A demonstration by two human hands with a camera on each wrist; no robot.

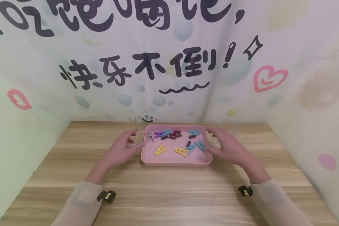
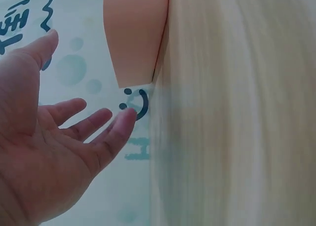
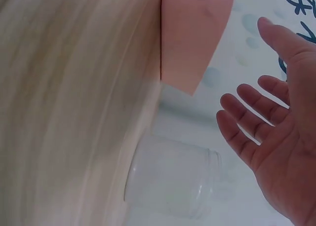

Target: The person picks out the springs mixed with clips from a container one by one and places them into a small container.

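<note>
A pink tray stands on the wooden table with several clothespins inside. Two yellow clothespins lie toward its front, one of them a yellow clothespin at the left. Blue clothespins lie at the right and back, and a purple clothespin is at the back left. Small dark pieces are scattered among them. My left hand hovers at the tray's left side, fingers spread and holding nothing. At the right side my right hand is likewise spread, its thumb overlapping the tray's edge in the head view.
Behind the right hand stands a clear plastic jar, close to the back wall. The wooden table meets a printed white curtain at the back. Similar white walls flank it on both sides.
</note>
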